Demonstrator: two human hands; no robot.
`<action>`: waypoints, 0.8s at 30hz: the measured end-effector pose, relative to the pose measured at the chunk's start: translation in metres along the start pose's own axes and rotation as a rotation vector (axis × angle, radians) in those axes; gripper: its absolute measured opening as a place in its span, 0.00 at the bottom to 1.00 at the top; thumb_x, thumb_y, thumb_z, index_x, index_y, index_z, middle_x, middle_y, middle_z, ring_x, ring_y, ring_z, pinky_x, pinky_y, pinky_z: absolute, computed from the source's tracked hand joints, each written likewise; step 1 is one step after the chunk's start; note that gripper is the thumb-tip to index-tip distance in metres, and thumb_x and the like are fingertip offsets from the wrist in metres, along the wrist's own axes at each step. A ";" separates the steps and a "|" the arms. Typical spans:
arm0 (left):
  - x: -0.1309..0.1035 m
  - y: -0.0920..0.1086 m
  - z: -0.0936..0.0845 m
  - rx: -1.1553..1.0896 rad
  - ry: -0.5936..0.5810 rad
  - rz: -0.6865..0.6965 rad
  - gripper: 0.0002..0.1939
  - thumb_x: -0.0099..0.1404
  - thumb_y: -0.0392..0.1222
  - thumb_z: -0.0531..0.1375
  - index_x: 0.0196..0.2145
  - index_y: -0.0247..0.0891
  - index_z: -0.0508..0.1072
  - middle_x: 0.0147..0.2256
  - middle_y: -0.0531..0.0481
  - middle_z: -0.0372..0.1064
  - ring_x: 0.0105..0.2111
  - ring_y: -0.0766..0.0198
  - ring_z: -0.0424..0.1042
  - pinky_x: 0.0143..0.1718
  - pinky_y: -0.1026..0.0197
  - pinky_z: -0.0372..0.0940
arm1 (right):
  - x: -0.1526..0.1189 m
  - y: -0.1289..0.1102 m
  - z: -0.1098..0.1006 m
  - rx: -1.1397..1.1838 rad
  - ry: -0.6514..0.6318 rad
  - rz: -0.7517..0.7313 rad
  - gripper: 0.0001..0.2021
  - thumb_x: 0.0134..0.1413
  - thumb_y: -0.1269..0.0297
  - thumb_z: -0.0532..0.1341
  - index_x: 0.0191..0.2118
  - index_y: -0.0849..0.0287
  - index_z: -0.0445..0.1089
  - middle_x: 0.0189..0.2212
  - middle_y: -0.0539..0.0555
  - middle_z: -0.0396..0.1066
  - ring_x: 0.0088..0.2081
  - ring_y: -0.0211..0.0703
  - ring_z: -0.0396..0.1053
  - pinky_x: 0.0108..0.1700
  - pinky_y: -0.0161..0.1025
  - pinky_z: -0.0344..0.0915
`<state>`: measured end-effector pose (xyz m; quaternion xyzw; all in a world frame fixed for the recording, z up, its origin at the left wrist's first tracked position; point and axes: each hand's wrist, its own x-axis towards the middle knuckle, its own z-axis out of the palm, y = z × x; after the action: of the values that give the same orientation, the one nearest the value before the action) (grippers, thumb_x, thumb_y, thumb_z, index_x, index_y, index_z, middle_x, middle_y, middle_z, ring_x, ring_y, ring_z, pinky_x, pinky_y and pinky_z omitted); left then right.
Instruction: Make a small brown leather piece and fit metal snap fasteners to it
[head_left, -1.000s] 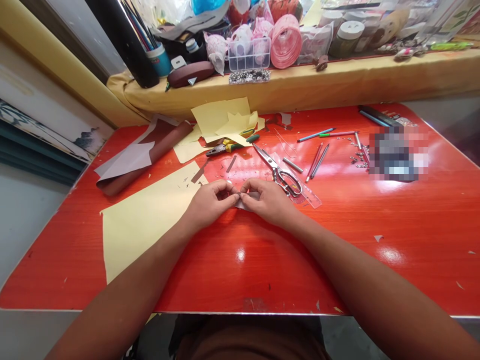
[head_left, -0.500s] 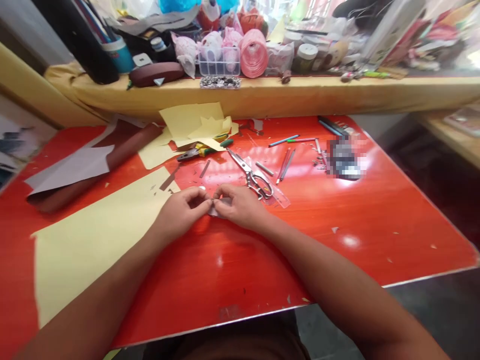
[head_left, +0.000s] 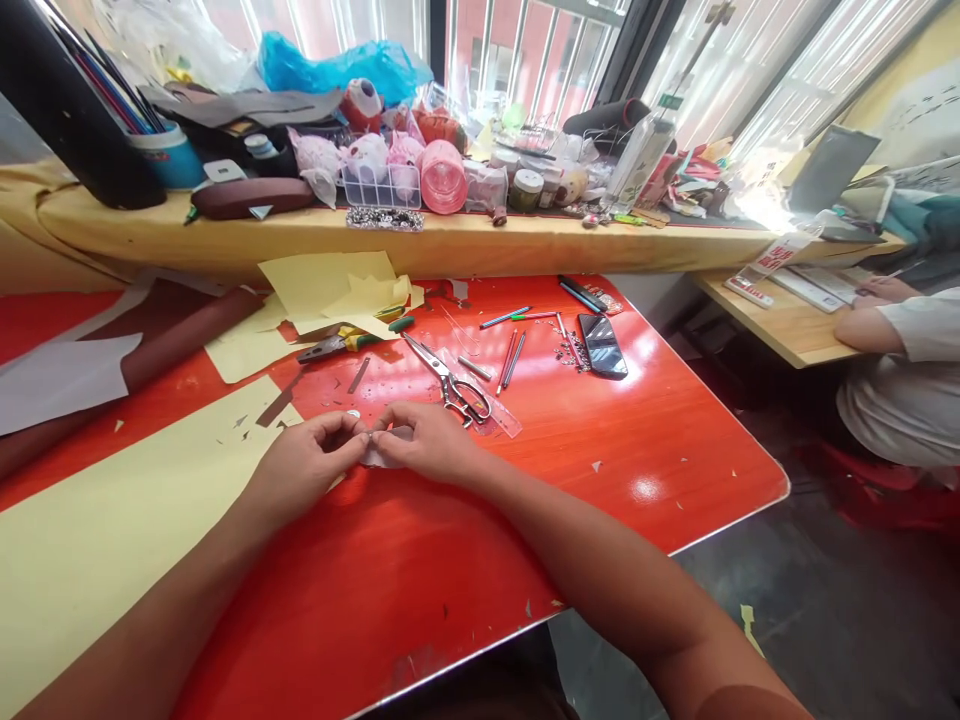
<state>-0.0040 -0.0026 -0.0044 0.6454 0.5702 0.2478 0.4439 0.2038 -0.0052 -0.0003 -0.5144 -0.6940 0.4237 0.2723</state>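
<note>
With our left hand (head_left: 294, 468) and right hand (head_left: 433, 442) together, fingertips pinching a small grey piece (head_left: 377, 460) between them, we see its visible length run roughly left to right, mostly by the right hand, scissors (head_left: 438, 367) lying beyond to the far right.

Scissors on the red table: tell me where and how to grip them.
Probably best to take the scissors by their looped handles, with the right hand coming from the near right side: the loops face the person, the blades point away leftward.
</note>
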 end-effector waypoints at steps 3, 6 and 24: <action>0.001 0.000 -0.001 -0.043 -0.004 -0.003 0.19 0.61 0.60 0.64 0.34 0.40 0.76 0.30 0.50 0.73 0.29 0.60 0.69 0.32 0.60 0.63 | 0.000 -0.006 -0.007 0.064 -0.021 -0.028 0.09 0.64 0.55 0.65 0.40 0.55 0.76 0.31 0.47 0.74 0.34 0.39 0.68 0.33 0.33 0.57; 0.000 0.003 0.000 -0.047 -0.014 0.014 0.19 0.62 0.61 0.64 0.32 0.40 0.76 0.28 0.50 0.72 0.27 0.61 0.67 0.29 0.61 0.62 | -0.005 -0.012 -0.020 0.057 -0.002 -0.037 0.11 0.65 0.54 0.64 0.40 0.55 0.76 0.27 0.46 0.70 0.30 0.38 0.66 0.31 0.34 0.56; 0.003 0.001 -0.001 0.111 -0.024 -0.038 0.22 0.56 0.67 0.63 0.30 0.45 0.77 0.28 0.52 0.73 0.28 0.58 0.68 0.29 0.62 0.61 | -0.021 0.073 -0.221 -0.682 0.366 0.372 0.07 0.63 0.64 0.63 0.41 0.59 0.79 0.37 0.57 0.79 0.37 0.45 0.73 0.35 0.37 0.58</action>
<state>-0.0035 0.0005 -0.0042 0.6609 0.5900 0.1996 0.4186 0.4258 0.0512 0.0466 -0.7583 -0.6298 0.1136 0.1243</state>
